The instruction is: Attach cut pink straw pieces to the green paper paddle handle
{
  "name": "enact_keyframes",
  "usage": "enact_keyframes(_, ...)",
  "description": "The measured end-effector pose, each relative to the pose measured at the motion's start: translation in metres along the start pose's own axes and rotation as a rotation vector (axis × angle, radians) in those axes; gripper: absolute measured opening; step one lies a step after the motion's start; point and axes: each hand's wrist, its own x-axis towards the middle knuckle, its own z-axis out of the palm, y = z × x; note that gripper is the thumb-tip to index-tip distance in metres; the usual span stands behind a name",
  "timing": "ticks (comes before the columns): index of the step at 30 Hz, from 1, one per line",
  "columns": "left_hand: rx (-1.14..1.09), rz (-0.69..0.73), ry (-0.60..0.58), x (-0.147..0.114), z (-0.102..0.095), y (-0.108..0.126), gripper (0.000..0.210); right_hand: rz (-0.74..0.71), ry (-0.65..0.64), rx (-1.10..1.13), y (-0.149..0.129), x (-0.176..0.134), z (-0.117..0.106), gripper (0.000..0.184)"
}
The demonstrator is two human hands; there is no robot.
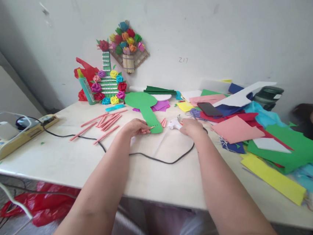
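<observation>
A green paper cutout (pixel 143 101) with a round head and a long strip lies flat on the table. My left hand (pixel 136 126) is closed at the lower end of that strip, with a short pink paper stick (pixel 145 130) between its fingertips. To the right, my right hand (pixel 192 127) is wrapped around the back of a white glue gun (pixel 174 123), its nozzle end turned toward the cutout. A few short pink pieces (pixel 163 122) lie between the cutout and the gun. Left of my left hand are several long pink paper sticks (pixel 108 122).
A black cord (pixel 166 162) loops across the table near a power strip (pixel 18 137) at the left. Paper flowers on a green-and-white stand (pixel 109 85) and a teal bottle (pixel 87 88) stand behind. Coloured paper sheets (pixel 238 129) and a phone (pixel 209 109) lie at the right.
</observation>
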Motion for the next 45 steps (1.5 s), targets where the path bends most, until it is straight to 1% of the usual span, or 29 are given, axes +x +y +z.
enact_keyframes(3, -0.003, 0.032, 0.006, 0.0, 0.002, 0.0, 0.016, -0.036, 0.058, 0.022, -0.006, 0.002, 0.012, 0.054)
enact_keyframes(5, -0.003, 0.047, 0.004, -0.001, 0.005, 0.001, 0.019, -0.025, 0.085, 0.046, -0.008, 0.003, 0.018, 0.055)
enact_keyframes(7, -0.005, 0.049, 0.003, -0.003, 0.007, 0.002, 0.021, 0.001, 0.116, 0.065, -0.008, 0.004, 0.021, 0.048)
enact_keyframes(10, -0.018, 0.039, 0.022, -0.003, 0.008, 0.002, 0.019, 0.04, 0.162, 0.072, -0.003, 0.004, 0.017, 0.036)
enact_keyframes(14, -0.014, 0.032, 0.034, 0.0, 0.006, 0.0, 0.018, 0.088, 0.249, 0.109, 0.004, 0.002, 0.011, 0.032)
enact_keyframes(16, -0.013, 0.028, 0.025, 0.0, 0.005, 0.0, 0.019, 0.088, 0.295, 0.154, 0.006, 0.002, 0.01, 0.03)
enact_keyframes(18, -0.013, 0.021, 0.022, -0.001, 0.005, 0.002, 0.022, 0.064, 0.31, 0.209, 0.006, 0.004, 0.01, 0.028)
enact_keyframes(21, 0.016, 0.011, 0.023, -0.006, 0.006, 0.006, 0.025, 0.024, 0.239, 0.365, 0.005, 0.006, 0.01, 0.029)
enact_keyframes(23, 0.052, 0.004, 0.026, -0.008, 0.007, 0.008, 0.027, -0.001, 0.172, 0.547, 0.003, 0.004, 0.009, 0.029)
enact_keyframes(25, 0.076, 0.01, 0.028, -0.008, 0.006, 0.009, 0.028, -0.038, 0.108, 0.763, 0.002, 0.002, 0.009, 0.025)
enact_keyframes(28, 0.09, 0.033, 0.034, -0.005, 0.002, 0.006, 0.027, -0.135, 0.005, 1.046, 0.002, 0.0, 0.012, 0.02)
enact_keyframes(31, 0.092, 0.054, 0.052, -0.004, -0.002, 0.003, 0.022, -0.245, -0.105, 1.215, 0.004, 0.002, 0.016, 0.023)
enact_keyframes(33, 0.078, 0.062, 0.076, -0.005, -0.003, 0.002, 0.017, -0.281, -0.153, 1.258, 0.006, 0.003, 0.017, 0.025)
enact_keyframes(36, -0.003, 0.063, 0.095, -0.01, -0.003, 0.004, 0.008, -0.307, -0.186, 1.242, 0.007, 0.002, 0.016, 0.028)
enact_keyframes(38, -0.097, 0.066, 0.057, -0.013, -0.002, 0.005, 0.006, -0.335, -0.203, 1.215, 0.007, 0.0, 0.014, 0.03)
enact_keyframes(41, -0.216, 0.063, -0.001, -0.013, -0.001, 0.006, 0.008, -0.365, -0.225, 1.214, 0.006, -0.003, 0.013, 0.032)
enact_keyframes(45, -0.277, 0.045, -0.026, -0.01, -0.002, 0.004, 0.014, -0.367, -0.216, 1.234, 0.005, -0.004, 0.012, 0.033)
